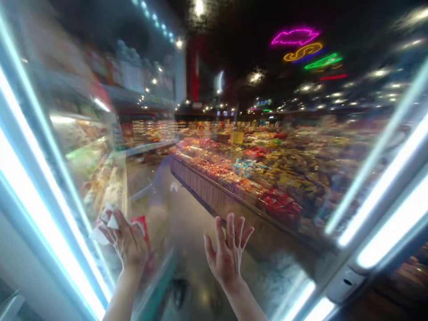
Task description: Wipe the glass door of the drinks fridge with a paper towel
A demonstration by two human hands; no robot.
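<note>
My left hand (132,243) is at the lower left, its fingers closed round a crumpled white tissue or cloth (109,218) that sticks out past the knuckles. Beside that hand shows something red (139,220), too blurred to name. My right hand (224,256) is raised at the lower middle with its fingers spread and nothing in it. Both hands are before a see-through pane with reflections in it; I cannot tell whether either touches it.
Bright light tubes (43,174) slant down the left, and more tubes (391,218) frame the right. A metal bar with a lock (347,281) runs at the lower right. Beyond the pane stands a long wooden bin (200,183) of packaged goods. Stocked shelves (96,169) line the left.
</note>
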